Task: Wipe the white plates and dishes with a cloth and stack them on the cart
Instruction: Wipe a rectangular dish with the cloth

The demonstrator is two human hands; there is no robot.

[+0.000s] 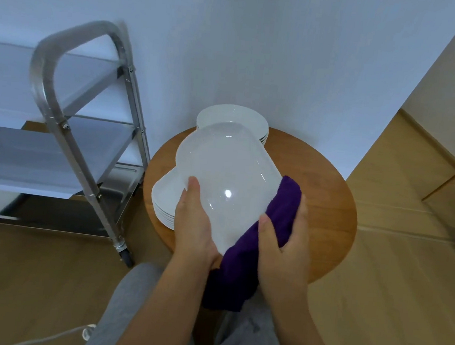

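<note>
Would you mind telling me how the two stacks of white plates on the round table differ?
The near stack sits at the table's left edge, by the cart; the far stack sits at the back, by the wall. The dish held in the left hand covers much of the near stack, but only the far stack's front edge. Both are white plates not yet moved to the cart.

round wooden table | near plate stack | far plate stack
</note>
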